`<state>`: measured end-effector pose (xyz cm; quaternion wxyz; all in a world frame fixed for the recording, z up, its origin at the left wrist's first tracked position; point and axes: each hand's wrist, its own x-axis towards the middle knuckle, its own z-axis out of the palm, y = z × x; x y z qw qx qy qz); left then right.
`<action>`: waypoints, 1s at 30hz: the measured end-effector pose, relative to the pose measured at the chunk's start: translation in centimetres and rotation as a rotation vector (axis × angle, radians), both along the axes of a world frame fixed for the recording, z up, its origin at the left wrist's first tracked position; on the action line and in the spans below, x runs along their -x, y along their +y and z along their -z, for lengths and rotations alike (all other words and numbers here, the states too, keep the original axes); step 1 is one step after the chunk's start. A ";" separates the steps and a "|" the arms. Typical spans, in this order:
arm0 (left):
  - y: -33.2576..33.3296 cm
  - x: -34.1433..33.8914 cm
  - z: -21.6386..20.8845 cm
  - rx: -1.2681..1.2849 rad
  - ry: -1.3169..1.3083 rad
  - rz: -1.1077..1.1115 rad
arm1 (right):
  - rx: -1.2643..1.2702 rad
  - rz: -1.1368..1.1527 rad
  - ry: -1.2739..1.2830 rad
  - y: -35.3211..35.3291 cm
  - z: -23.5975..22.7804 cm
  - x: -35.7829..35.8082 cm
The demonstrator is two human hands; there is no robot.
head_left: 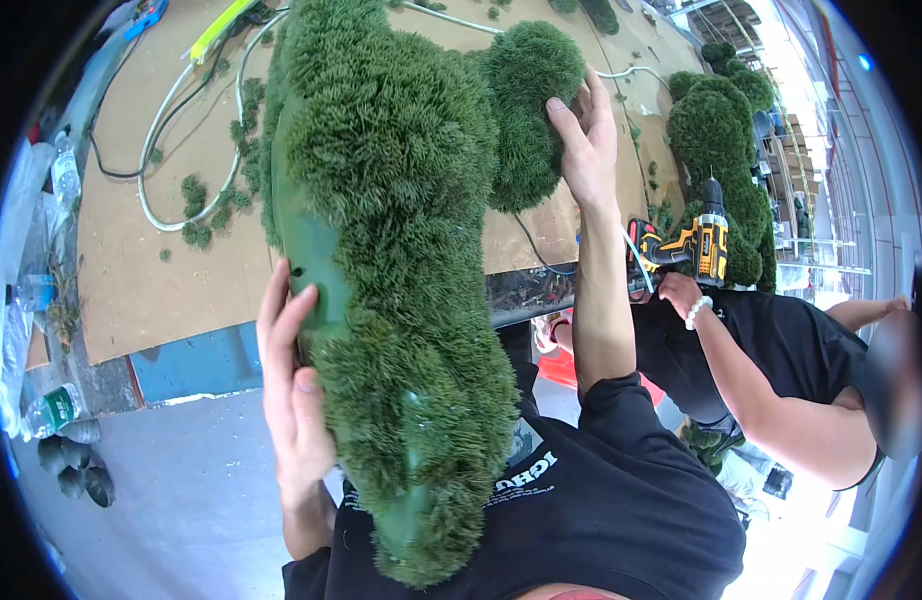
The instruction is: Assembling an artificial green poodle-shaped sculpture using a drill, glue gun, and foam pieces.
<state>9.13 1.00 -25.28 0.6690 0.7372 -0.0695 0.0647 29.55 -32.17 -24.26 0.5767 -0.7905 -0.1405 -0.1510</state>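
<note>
A long, lumpy piece of artificial greenery (401, 200) stretches from the far edge of the view down to my chest. Its dense green tufts leave the smooth green base (316, 265) bare along the left side, where a small dark hole shows. My left hand (293, 385) holds that side, its fingertips on the bare base and its thumb by the tufts. At the far right, my right hand (588, 145) grips a rounded green tuft clump (531, 110), thumb in front and fingers partly hidden behind. Whether this clump is joined to the long piece I cannot tell.
Beneath lies a brown worktable (121, 270) with a looping white cable (146, 200) and loose green tufts (194, 195). To the right, a co-worker (771, 350) stands near a yellow-black cordless drill (709, 245) and another greenery piece (716, 140). A plastic bottle (53, 410) lies at the left.
</note>
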 end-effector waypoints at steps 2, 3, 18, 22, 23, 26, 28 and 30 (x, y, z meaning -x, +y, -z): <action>-1.0 0.9 -0.3 -0.030 0.011 -0.027 | -0.079 -0.015 0.019 0.3 0.2 -0.2; -1.4 1.2 -0.4 -0.032 0.008 -0.024 | -0.080 -0.012 0.016 0.3 0.3 -0.3; 0.0 -1.2 -2.2 -0.057 -0.318 -0.223 | 0.050 0.160 0.014 0.4 -0.3 -2.0; 0.5 -9.3 -9.9 -0.367 -0.669 0.019 | 0.044 0.145 -0.042 -0.5 0.6 -2.4; -1.8 -11.8 -11.3 -0.434 -0.664 0.097 | 0.061 0.162 -0.052 -1.6 0.4 -2.2; -6.5 -17.3 -13.9 -0.878 -0.593 0.200 | -0.030 0.084 -0.018 0.3 0.4 -2.1; -9.1 -23.5 -12.9 -1.060 -0.567 0.489 | -0.100 0.069 0.002 0.9 0.6 -2.1; -11.2 -27.8 -8.3 -1.059 -0.669 0.465 | -0.138 0.035 0.007 1.7 0.6 -1.8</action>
